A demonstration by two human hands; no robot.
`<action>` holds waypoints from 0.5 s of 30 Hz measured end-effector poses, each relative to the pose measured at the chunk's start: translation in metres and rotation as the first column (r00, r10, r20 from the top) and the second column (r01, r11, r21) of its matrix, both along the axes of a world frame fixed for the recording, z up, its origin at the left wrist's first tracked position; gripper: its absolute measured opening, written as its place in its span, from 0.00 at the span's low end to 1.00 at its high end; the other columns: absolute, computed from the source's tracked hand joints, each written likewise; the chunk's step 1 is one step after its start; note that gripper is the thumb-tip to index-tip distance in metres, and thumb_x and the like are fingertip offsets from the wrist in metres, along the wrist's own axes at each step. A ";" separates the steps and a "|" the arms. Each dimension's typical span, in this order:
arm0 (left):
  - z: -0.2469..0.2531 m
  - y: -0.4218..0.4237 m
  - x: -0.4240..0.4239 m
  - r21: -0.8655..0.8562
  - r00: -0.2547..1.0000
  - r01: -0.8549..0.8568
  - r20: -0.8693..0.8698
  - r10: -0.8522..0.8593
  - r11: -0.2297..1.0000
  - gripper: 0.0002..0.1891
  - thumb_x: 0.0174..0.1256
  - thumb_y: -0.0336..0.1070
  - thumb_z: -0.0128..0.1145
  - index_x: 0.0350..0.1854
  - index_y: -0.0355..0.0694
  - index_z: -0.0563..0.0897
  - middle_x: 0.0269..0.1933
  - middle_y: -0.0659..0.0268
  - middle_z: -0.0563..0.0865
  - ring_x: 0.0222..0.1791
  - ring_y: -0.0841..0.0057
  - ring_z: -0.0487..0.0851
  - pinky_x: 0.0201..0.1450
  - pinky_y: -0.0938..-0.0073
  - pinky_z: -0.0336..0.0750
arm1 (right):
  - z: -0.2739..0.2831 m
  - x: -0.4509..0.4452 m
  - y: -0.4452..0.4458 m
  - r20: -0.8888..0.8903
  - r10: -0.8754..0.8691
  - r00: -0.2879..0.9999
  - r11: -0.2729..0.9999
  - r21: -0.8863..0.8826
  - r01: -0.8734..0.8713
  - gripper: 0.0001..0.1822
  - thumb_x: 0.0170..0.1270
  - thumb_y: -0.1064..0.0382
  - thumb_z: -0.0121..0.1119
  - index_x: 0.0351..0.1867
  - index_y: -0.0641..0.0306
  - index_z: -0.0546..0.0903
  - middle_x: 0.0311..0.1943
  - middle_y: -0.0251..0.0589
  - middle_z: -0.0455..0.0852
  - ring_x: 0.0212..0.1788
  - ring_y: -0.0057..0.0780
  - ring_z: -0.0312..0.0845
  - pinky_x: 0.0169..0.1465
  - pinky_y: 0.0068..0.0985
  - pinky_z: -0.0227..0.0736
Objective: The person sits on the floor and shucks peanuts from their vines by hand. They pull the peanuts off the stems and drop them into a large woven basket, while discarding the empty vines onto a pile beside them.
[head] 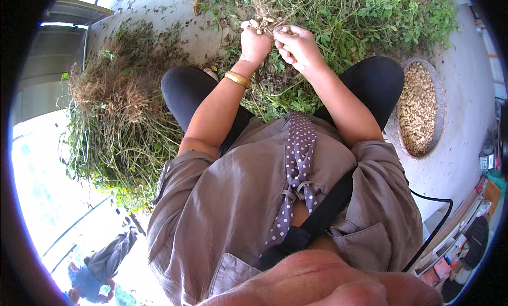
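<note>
My left hand (255, 46) is closed around the root end of a pulled peanut plant. Pale peanut pods (258, 25) and thin brown roots (262, 6) stick out above its fingers. Right beside it, my right hand (298, 46) has its thumb and fingers pinched at the same cluster, with what looks like a pod between them. Its other fingers are curled; whether more pods lie inside them is hidden. Green peanut vines (289, 95) lie below both hands, between my knees.
A round basket (439, 107) of picked peanuts (416, 107) stands beyond my right knee. Uprooted plants (123, 119) are heaped at my left, with leafy green plants (381, 16) ahead. A black cable (432, 199) runs at lower right. Another person (89, 284) is at lower left.
</note>
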State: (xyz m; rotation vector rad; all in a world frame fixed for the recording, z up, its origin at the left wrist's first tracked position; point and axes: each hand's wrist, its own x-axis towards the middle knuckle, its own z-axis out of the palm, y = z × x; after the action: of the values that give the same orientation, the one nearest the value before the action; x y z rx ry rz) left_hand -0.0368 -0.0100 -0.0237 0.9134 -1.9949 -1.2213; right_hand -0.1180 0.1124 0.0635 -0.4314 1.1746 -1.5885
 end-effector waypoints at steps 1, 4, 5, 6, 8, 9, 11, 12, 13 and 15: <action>0.001 0.000 0.002 -0.069 0.999 -0.043 0.012 0.044 0.997 0.07 0.59 0.29 0.57 0.38 0.35 0.84 0.34 0.58 0.88 0.35 0.68 0.87 0.37 0.70 0.80 | 0.002 0.001 0.001 0.157 -0.010 0.987 1.000 -0.024 0.014 0.05 0.68 0.67 0.56 0.33 0.64 0.77 0.20 0.29 0.74 0.15 0.12 0.64 0.13 0.12 0.54; 0.012 -0.019 0.011 -0.357 0.921 -0.103 0.318 0.225 0.928 0.06 0.59 0.33 0.57 0.34 0.38 0.84 0.30 0.57 0.87 0.32 0.66 0.87 0.32 0.70 0.81 | 0.011 -0.002 0.009 0.291 0.076 0.954 0.982 -0.185 -0.022 0.07 0.71 0.65 0.53 0.37 0.66 0.77 0.20 0.31 0.75 0.13 0.13 0.62 0.11 0.11 0.55; 0.016 -0.027 0.018 -0.124 0.972 -0.170 0.145 0.188 0.978 0.05 0.60 0.32 0.57 0.33 0.38 0.83 0.28 0.61 0.85 0.28 0.70 0.84 0.30 0.72 0.77 | 0.013 -0.007 0.015 0.296 0.110 0.949 0.968 -0.249 -0.035 0.07 0.71 0.65 0.52 0.37 0.66 0.77 0.20 0.32 0.75 0.13 0.13 0.61 0.10 0.11 0.56; 0.020 -0.032 0.023 0.154 0.984 -0.174 -0.007 0.177 0.973 0.04 0.60 0.31 0.56 0.31 0.38 0.82 0.26 0.65 0.83 0.25 0.74 0.81 0.27 0.74 0.74 | 0.017 -0.018 0.023 0.275 0.144 0.951 0.946 -0.320 -0.050 0.09 0.72 0.64 0.50 0.38 0.67 0.78 0.20 0.33 0.75 0.13 0.12 0.61 0.09 0.11 0.57; 0.027 -0.036 0.028 0.343 0.943 -0.074 -0.280 0.177 0.936 0.03 0.60 0.26 0.54 0.33 0.39 0.80 0.25 0.72 0.77 0.22 0.83 0.71 0.24 0.78 0.65 | 0.024 -0.050 0.039 0.299 0.119 0.947 0.936 -0.351 -0.007 0.09 0.73 0.64 0.49 0.40 0.66 0.79 0.21 0.33 0.77 0.13 0.11 0.58 0.11 0.10 0.56; 0.030 -0.034 0.029 0.426 0.930 -0.048 -0.311 0.196 0.904 0.02 0.61 0.27 0.54 0.31 0.40 0.79 0.24 0.73 0.77 0.21 0.83 0.70 0.25 0.78 0.64 | 0.027 -0.070 0.048 0.277 0.175 0.945 0.906 -0.422 -0.044 0.08 0.72 0.65 0.51 0.40 0.66 0.79 0.23 0.36 0.78 0.14 0.11 0.58 0.12 0.09 0.54; 0.037 -0.027 0.035 0.502 0.966 0.001 -0.225 0.130 0.865 0.02 0.62 0.29 0.54 0.32 0.41 0.79 0.25 0.73 0.77 0.21 0.84 0.70 0.26 0.78 0.65 | 0.031 -0.122 0.088 0.361 -0.064 0.930 0.947 -0.274 0.171 0.07 0.70 0.66 0.52 0.39 0.68 0.78 0.29 0.44 0.79 0.16 0.12 0.61 0.12 0.08 0.52; 0.041 -0.023 0.037 0.533 0.957 0.053 -0.270 0.110 0.845 0.03 0.63 0.30 0.53 0.34 0.41 0.80 0.26 0.73 0.77 0.22 0.84 0.70 0.27 0.78 0.66 | 0.033 -0.155 0.108 0.326 -0.045 0.944 0.932 -0.326 0.158 0.07 0.70 0.67 0.52 0.39 0.70 0.76 0.31 0.47 0.78 0.16 0.13 0.61 0.11 0.08 0.52; 0.045 -0.018 0.040 0.533 0.937 0.132 -0.342 0.070 0.836 0.04 0.63 0.30 0.53 0.35 0.41 0.81 0.26 0.74 0.77 0.23 0.84 0.71 0.27 0.79 0.66 | 0.031 -0.188 0.133 0.296 -0.012 0.955 0.893 -0.426 0.143 0.06 0.69 0.68 0.52 0.38 0.71 0.74 0.34 0.49 0.77 0.17 0.14 0.61 0.12 0.09 0.52; 0.054 -0.010 0.042 0.601 0.942 0.187 -0.334 0.032 0.777 0.04 0.64 0.33 0.54 0.35 0.41 0.81 0.26 0.75 0.76 0.24 0.85 0.70 0.27 0.80 0.65 | 0.022 -0.257 0.198 0.123 -0.583 0.803 0.792 -0.132 0.595 0.10 0.66 0.67 0.56 0.42 0.74 0.73 0.37 0.52 0.77 0.18 0.18 0.60 0.13 0.14 0.54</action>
State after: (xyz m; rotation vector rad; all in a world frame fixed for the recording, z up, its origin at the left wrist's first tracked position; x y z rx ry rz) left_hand 0.0056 -0.0198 0.0299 0.8477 -1.3711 -2.0112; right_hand -0.3745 0.3101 0.0852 -0.0965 1.1875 -2.2379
